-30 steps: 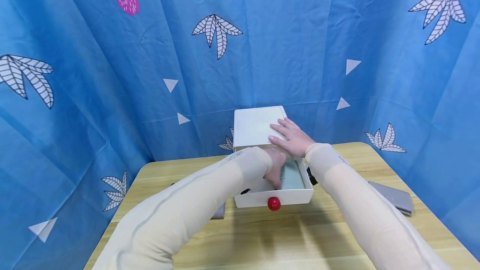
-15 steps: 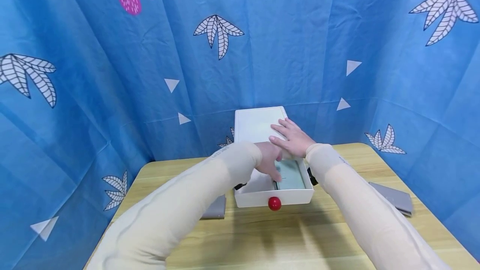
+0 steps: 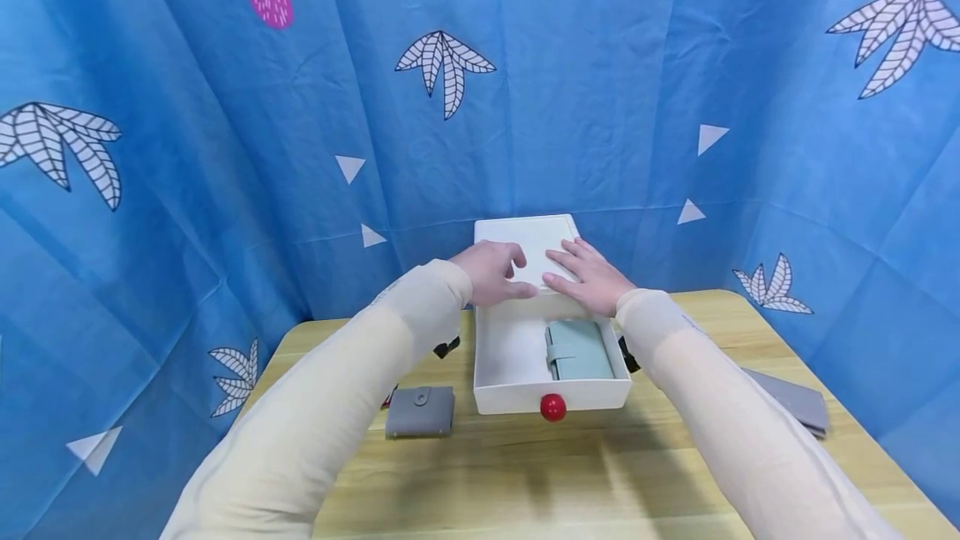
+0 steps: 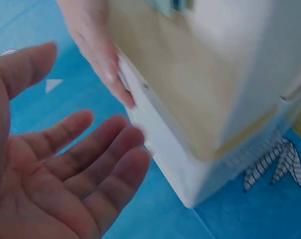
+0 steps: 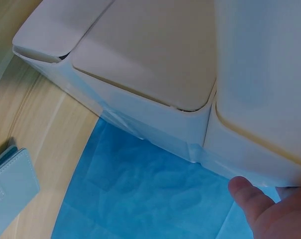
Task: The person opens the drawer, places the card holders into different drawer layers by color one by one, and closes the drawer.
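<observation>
Resting flat on the box (image 3: 525, 250): right hand (image 3: 592, 280), fingers straight, slightly spread, steadying the top. Hovering over the box's left front corner: left hand (image 3: 491, 272), fingers relaxed and apart in the wrist view, holding nothing. Pulled out below: drawer (image 3: 510, 357) with red knob (image 3: 552, 407); teal wallet (image 3: 577, 350) lying in its right half. Outside, on the table (image 3: 600, 473): grey wallet (image 3: 420, 411) left of the drawer, another grey wallet (image 3: 791, 397) far right. Step judged: stowing one wallet done. Next move likely needs a free hand to push the knob, box held steady.
</observation>
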Demonstrator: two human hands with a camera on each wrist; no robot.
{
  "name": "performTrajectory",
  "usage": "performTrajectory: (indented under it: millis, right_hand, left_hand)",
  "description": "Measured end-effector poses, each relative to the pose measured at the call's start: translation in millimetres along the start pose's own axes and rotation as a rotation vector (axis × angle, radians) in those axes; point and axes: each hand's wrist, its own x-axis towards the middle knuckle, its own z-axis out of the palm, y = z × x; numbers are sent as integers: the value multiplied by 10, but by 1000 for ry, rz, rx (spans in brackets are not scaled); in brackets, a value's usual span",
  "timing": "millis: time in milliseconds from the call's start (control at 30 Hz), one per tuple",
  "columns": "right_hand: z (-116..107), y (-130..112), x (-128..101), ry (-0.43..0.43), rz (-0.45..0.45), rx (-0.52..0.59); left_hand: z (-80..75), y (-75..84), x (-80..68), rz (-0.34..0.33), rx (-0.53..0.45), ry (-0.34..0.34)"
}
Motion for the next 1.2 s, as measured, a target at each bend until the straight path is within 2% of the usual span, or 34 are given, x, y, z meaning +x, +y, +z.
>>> performTrajectory:
  millis: [200, 400, 567, 800, 1067, 1200]
  right_hand:
    - [10, 25, 4, -2, 13, 10]
    - [-1, 29, -6, -6, 16, 21]
    - [-16, 28, -4, -2, 12, 23]
    - [-9, 27, -3, -1, 14, 30]
    - [10, 21, -10, -6, 17, 39]
    - [5, 20, 11, -9, 15, 34]
  left_hand:
    - [108, -178, 98, -77, 25, 106]
    - [203, -378, 225, -126, 105, 147]
    - [270, -484, 319, -176, 115, 130]
    - [380, -515, 407, -219, 118, 60]
    - [487, -586, 520, -281, 36, 42]
    - [504, -596, 533, -280, 27, 51]
